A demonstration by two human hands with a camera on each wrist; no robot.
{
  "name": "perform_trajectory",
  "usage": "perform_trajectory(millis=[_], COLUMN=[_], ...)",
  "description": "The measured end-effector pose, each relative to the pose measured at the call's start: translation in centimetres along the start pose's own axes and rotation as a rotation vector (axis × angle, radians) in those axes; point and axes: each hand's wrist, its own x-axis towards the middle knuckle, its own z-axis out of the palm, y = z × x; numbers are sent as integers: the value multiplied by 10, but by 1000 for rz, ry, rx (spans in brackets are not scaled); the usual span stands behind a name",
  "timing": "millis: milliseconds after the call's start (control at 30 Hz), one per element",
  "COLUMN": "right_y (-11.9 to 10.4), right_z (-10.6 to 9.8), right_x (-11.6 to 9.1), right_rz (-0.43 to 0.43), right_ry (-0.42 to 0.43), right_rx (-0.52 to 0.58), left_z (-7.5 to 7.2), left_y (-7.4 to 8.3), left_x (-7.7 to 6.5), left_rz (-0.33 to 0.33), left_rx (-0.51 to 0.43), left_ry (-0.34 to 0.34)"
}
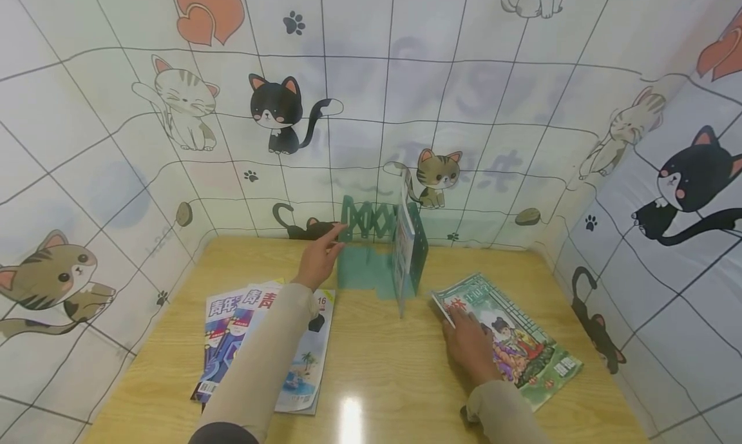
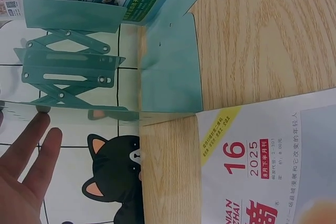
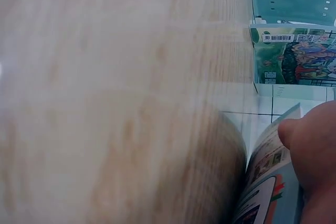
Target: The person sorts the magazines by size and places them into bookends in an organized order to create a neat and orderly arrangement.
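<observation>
A teal metal expandable bookend (image 1: 365,267) with a crisscross lattice stands at the table's back. My left hand (image 1: 317,257) reaches to its left side, and extended fingertips touch the left panel's edge in the left wrist view. Against the bookend's right panel a thin magazine (image 1: 404,250) stands upright; its green illustrated cover (image 3: 310,59) faces the right wrist camera. On the right, my right hand (image 1: 471,344) grips the left edge of a green illustrated magazine (image 1: 516,341), fingers over the cover and thumb (image 3: 294,132) at the pages. That edge is raised off the table.
Several overlapping magazines (image 1: 304,366) lie at the left of the wooden table (image 1: 371,360), partly hidden under my left forearm. Cat-patterned cloth (image 1: 359,89) walls the back and both sides. A small dark object (image 1: 466,414) is beside my right cuff.
</observation>
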Motion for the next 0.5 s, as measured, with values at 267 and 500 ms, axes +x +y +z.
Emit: perform_trajectory(millis=[267, 500], right_y=[1, 1], right_z=[3, 1], right_x=[-1, -4], right_rz=[-8, 3], right_ry=[51, 103], right_rx=[23, 65], left_z=[-1, -1], left_y=[2, 4], left_x=[-1, -1], left_rz=[-15, -14], left_rx=[-14, -22], left_ry=[-7, -8])
